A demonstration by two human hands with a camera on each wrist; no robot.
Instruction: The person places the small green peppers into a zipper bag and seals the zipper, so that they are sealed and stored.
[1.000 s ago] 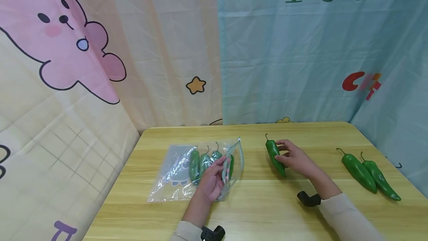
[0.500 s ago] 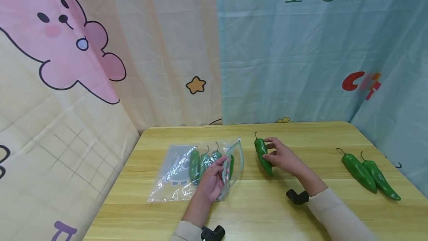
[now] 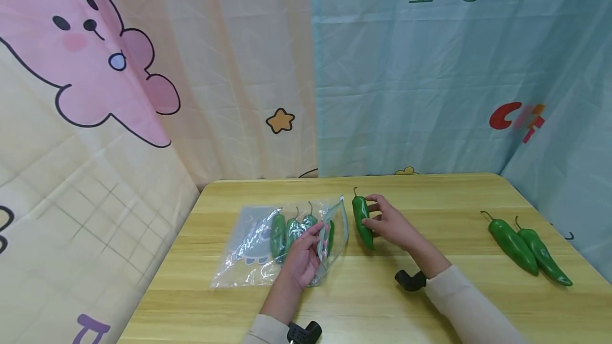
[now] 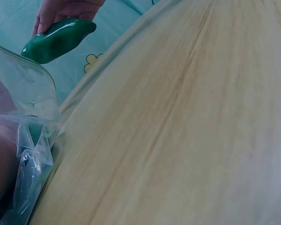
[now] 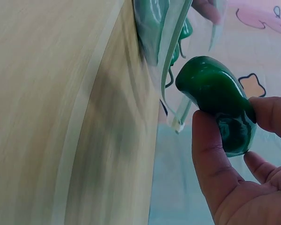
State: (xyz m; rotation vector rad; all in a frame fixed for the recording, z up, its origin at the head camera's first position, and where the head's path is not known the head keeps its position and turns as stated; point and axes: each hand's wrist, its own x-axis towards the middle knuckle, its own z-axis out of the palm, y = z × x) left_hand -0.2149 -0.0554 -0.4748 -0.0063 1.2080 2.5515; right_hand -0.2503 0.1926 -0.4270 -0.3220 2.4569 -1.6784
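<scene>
The person's left forearm is slanting forward and inward, and the left hand is facing palm partly upward, its visible fingers extending forward. The right forearm is slanting forward and leftward; the right hand is hovering apart from the left, its thumb and bent fingers pinching.

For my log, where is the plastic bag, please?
In the head view, the plastic bag lies left of centre on the table, touching the left hand.

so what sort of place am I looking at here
Probably a makeshift indoor corner, perhaps staged for filming: cartoon-print curtains hang behind and beside a wooden table, where green peppers and a clear plastic bag lie.
</scene>
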